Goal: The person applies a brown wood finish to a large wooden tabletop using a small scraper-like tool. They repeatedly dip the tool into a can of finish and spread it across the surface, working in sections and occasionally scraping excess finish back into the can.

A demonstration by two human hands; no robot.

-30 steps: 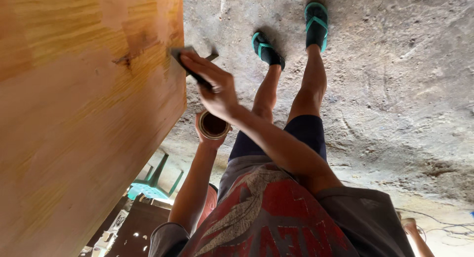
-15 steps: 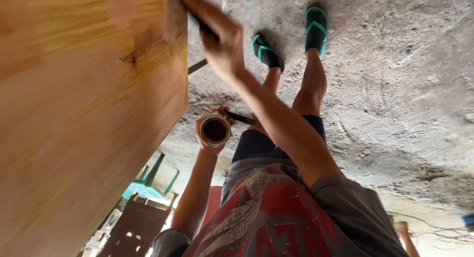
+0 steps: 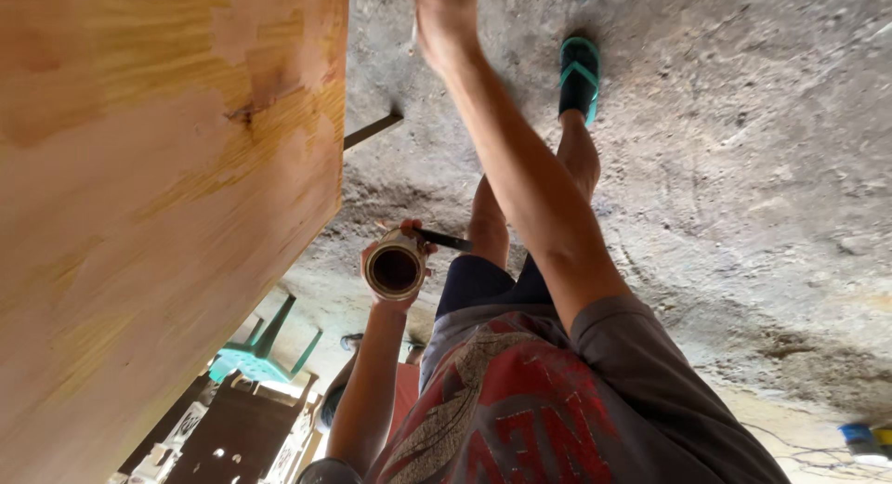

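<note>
Overhead, hands (image 3: 397,261) (tin (image 3: 394,268) gripped)

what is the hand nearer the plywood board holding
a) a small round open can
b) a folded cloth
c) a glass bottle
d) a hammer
a: the hand beside the large plywood board has its fingers wrapped around a small round metal can, whose open mouth faces the camera; the other hand is stretched out toward the grey concrete floor.
</note>
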